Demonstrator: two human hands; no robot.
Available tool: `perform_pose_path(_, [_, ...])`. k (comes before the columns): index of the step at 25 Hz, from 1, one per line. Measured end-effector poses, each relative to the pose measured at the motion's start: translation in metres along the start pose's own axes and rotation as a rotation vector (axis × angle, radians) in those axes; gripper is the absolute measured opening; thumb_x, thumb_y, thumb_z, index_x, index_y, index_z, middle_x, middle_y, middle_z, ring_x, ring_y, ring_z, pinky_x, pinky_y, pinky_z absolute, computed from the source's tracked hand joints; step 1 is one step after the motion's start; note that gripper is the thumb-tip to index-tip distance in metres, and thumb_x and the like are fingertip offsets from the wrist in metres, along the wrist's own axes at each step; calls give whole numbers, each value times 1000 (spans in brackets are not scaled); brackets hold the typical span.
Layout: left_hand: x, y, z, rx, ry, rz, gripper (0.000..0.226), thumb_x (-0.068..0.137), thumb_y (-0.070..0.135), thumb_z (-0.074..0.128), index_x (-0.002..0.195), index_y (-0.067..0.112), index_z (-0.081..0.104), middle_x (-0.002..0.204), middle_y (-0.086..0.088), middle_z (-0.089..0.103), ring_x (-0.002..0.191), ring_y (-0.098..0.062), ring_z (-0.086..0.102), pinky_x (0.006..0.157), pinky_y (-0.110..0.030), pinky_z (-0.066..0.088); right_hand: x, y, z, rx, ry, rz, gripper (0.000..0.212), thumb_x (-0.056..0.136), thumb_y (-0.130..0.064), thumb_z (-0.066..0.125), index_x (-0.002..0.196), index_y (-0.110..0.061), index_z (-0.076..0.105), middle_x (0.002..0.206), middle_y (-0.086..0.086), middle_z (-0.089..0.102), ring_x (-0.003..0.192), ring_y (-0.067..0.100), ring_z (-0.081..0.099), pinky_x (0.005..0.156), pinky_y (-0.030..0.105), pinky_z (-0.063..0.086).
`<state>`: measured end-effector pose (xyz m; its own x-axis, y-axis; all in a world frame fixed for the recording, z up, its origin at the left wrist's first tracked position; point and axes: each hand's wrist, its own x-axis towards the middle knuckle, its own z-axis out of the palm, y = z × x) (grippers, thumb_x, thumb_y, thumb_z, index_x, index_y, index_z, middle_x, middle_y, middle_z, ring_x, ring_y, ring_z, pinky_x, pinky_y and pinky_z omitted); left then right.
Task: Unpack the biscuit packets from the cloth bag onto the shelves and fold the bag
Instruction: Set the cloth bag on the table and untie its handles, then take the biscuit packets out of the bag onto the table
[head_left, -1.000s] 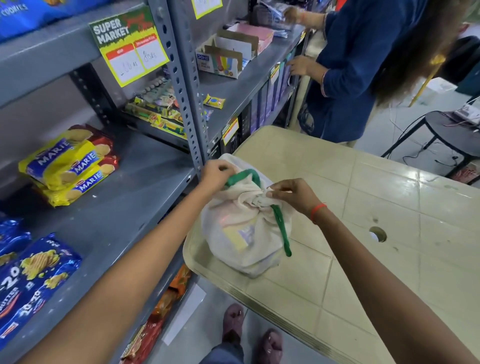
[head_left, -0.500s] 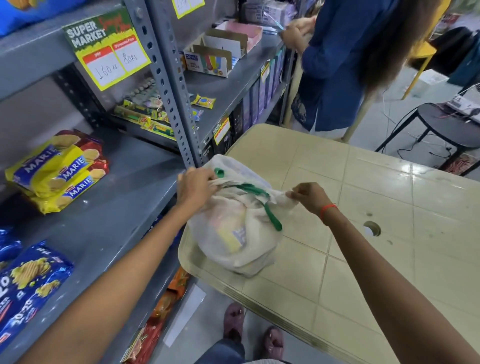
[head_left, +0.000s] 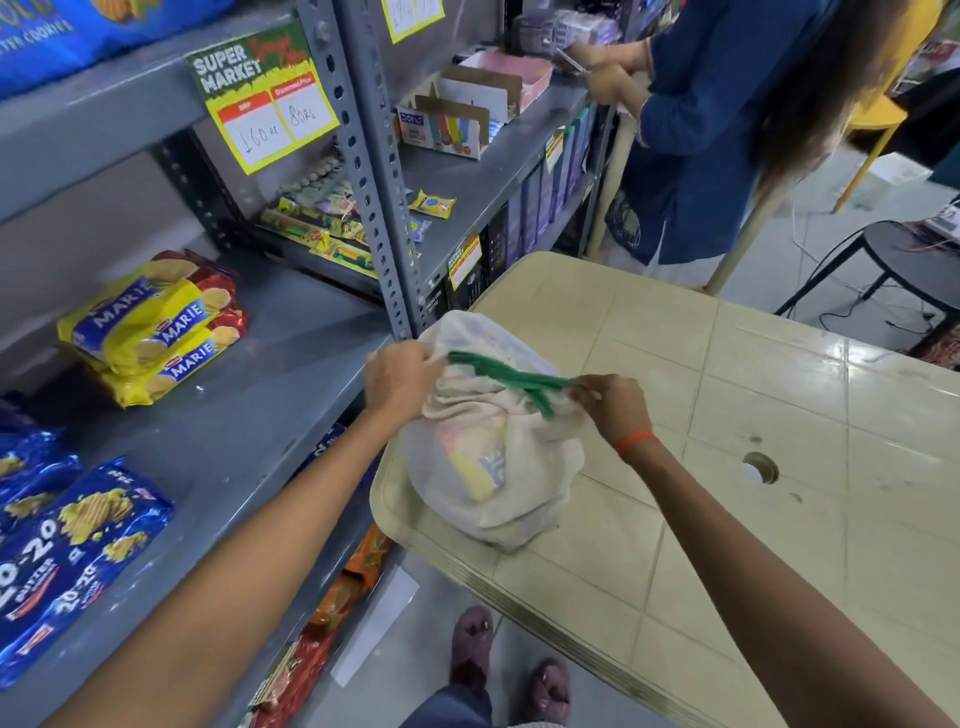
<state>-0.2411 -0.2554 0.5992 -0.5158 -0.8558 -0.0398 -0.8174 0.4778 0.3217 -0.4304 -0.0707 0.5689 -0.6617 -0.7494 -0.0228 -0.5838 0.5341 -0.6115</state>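
Pulled wider since before: green drawstring (head_left: 511, 376) stretched between left hand (head_left: 400, 376) and right hand (head_left: 613, 408), both pinching cloth bag (head_left: 493, 441) mouth. Still full; Marie packets (head_left: 156, 332) at nine o'clock; unpacking and folding ahead.

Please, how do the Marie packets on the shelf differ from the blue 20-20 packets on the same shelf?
The Marie packets are mainly yellow with blue name bands; the 20-20 packets are dark blue with yellow biscuit pictures. The Marie packets lie stacked farther back on the shelf; the 20-20 packets lie nearer its front edge, partly cut off by the frame. Both lie flat on the grey shelf, untouched by either hand.
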Motion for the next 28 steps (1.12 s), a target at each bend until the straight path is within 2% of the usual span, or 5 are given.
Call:
perform_pose_path(7, [-12,-3,10,78,99,69,67,80,52,62,137,22,43,131,-8,55,119,-32,48,92,-43,42,-2,-16,11,-59,8,-85,51,88,-30,63,132,-7,53,138,13,55,127,31,49,106,34,35])
perform_pose_path(14, [-4,2,9,-60,-341,208,22,82,40,66,94,24,75,99,-1,75,101,-24,64,95,-40,47,-27,-38,21,-200,-32,-536,22,78,-14,68,92,1,69,112,17,68,102,34,63,85,39,53])
perform_pose_path(20, [3,5,-5,-88,174,-4,20,92,22,52,96,10,67,106,-11,61,95,-31,60,80,-37,45,-87,-21,21,-445,-560,-531,46,71,-54,33,70,-14,55,69,14,66,67,32,60,60,30,42])
perform_pose_path(25, [-30,19,16,118,223,1028,11,77,14,72,86,8,70,82,-8,70,74,-28,66,66,-33,50,-76,-35,31,-159,-159,-358,25,94,-21,48,86,-3,63,85,17,67,79,32,62,68,32,44])
perform_pose_path(28, [-22,14,18,293,-168,846,49,84,47,61,122,17,57,118,-4,60,106,-23,59,87,-34,44,-55,-47,44,-357,-284,-223,37,94,-30,48,116,-1,55,120,19,58,114,34,54,94,38,43])
